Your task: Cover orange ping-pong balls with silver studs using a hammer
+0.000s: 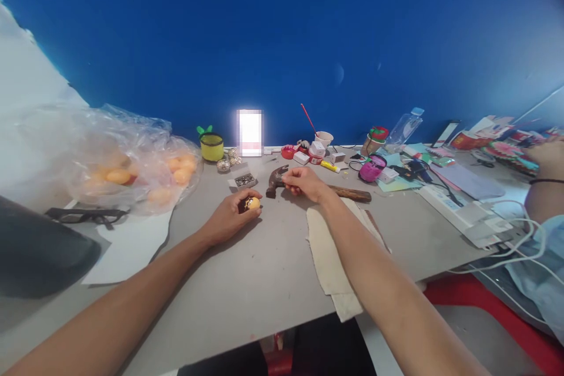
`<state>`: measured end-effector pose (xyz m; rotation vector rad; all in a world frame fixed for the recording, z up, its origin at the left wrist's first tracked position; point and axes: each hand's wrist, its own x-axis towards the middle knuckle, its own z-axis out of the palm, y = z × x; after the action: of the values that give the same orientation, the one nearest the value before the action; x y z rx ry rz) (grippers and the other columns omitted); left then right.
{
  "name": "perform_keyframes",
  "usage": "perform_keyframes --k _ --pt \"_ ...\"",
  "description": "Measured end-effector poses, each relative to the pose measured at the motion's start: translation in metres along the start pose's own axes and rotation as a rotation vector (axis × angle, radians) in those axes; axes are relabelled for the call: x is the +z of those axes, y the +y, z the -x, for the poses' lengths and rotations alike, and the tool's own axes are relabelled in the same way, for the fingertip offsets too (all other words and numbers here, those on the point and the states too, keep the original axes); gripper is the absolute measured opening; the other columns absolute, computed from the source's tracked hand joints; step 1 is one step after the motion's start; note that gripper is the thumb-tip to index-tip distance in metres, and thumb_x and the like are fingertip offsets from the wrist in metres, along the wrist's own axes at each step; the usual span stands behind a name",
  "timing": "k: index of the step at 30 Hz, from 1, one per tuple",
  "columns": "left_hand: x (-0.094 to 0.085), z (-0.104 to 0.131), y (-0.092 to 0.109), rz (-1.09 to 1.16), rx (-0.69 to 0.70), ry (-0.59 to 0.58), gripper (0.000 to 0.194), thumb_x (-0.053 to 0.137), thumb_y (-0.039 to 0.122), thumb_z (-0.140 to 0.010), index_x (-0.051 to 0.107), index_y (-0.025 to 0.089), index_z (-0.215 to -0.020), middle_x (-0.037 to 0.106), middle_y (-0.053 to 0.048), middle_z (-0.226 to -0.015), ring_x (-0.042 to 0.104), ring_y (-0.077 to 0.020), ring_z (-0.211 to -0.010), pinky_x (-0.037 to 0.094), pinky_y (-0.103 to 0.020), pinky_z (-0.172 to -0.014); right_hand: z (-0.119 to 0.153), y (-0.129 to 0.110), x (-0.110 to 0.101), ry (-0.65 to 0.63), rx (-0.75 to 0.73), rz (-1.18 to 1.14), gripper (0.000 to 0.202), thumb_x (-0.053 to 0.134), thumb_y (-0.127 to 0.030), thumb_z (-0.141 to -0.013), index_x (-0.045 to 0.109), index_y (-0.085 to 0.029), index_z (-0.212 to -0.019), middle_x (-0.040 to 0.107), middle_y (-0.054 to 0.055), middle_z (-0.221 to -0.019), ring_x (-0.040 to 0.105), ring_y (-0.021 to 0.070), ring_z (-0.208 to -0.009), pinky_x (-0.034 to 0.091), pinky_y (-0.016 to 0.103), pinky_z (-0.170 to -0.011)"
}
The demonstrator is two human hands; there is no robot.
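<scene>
My left hand (pixel 235 211) is closed around an orange ball (pixel 252 203) with shiny metal bits on its surface, just above the table. With fingertips pinched together, my right hand (pixel 304 181) is over a claw hammer (pixel 274 183); whatever the pinch holds is too small to make out. The hammer lies flat, its wooden handle (pixel 352 192) passing behind my right wrist. Between and beyond my hands is a small open box (pixel 244 181) of tiny metal pieces. Behind that box sit several balls covered in shiny studs (pixel 223 165).
Clear plastic bags of orange balls (pixel 183 169) lie at left, near black glasses (pixel 88 215) and a dark cylinder (pixel 39 247). Beige cloth (pixel 324 247) lies under my right forearm. A power strip (pixel 458 211) with cables and another person's arm (pixel 546 188) are at right.
</scene>
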<state>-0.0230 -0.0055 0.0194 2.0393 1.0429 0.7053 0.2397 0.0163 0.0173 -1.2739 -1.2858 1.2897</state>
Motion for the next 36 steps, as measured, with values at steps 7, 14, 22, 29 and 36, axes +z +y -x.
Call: perform_keyframes --k 7,14,22,29,36 --pt "0.001 0.0 -0.003 -0.021 -0.007 0.011 0.034 0.065 0.04 -0.08 0.068 0.021 -0.108 0.07 -0.001 -0.088 0.062 -0.0186 -0.075 0.049 -0.029 -0.07 -0.005 0.011 0.01 0.077 -0.16 0.271 0.032 0.075 -0.049 -0.075 0.067 -0.018 -0.071 0.062 -0.002 -0.057 0.049 0.0081 -0.047 0.037 0.021 -0.048" --pt "0.005 0.001 -0.006 0.103 -0.032 0.03 0.038 0.067 0.034 -0.079 0.065 0.019 -0.113 0.067 -0.003 -0.093 0.061 -0.0176 -0.08 0.051 -0.031 -0.075 -0.001 0.011 0.024 0.051 -0.111 0.006 0.035 0.085 -0.044 -0.064 0.069 -0.018 -0.083 0.066 -0.002 -0.064 0.05 0.0084 -0.05 0.037 0.02 -0.045" --pt "0.009 0.001 -0.009 0.268 -0.075 0.058 0.043 0.072 0.035 -0.077 0.063 0.019 -0.115 0.063 0.001 -0.081 0.059 -0.0159 -0.072 0.052 -0.029 -0.067 0.01 0.006 0.045 -0.269 0.091 -0.268 0.046 0.095 -0.046 -0.057 0.07 -0.016 -0.081 0.07 0.001 -0.07 0.056 0.0075 -0.053 0.046 0.02 -0.051" --pt "0.01 0.001 -0.012 0.244 -0.01 0.08 0.041 0.07 0.03 -0.078 0.066 0.019 -0.117 0.069 -0.006 -0.105 0.064 -0.0185 -0.086 0.053 -0.03 -0.076 0.008 0.011 0.041 -0.377 0.091 -0.201 0.04 0.094 -0.039 -0.063 0.073 -0.015 -0.088 0.073 0.003 -0.074 0.06 0.008 -0.057 0.046 0.018 -0.053" --pt "0.009 0.0 -0.011 0.182 -0.012 0.114 0.044 0.073 0.029 -0.073 0.067 0.019 -0.116 0.067 -0.006 -0.111 0.064 -0.0199 -0.09 0.053 -0.034 -0.083 0.01 0.008 0.039 -0.402 0.106 -0.163 0.038 0.094 -0.039 -0.063 0.072 -0.015 -0.082 0.073 0.004 -0.074 0.06 0.0085 -0.058 0.046 0.019 -0.054"
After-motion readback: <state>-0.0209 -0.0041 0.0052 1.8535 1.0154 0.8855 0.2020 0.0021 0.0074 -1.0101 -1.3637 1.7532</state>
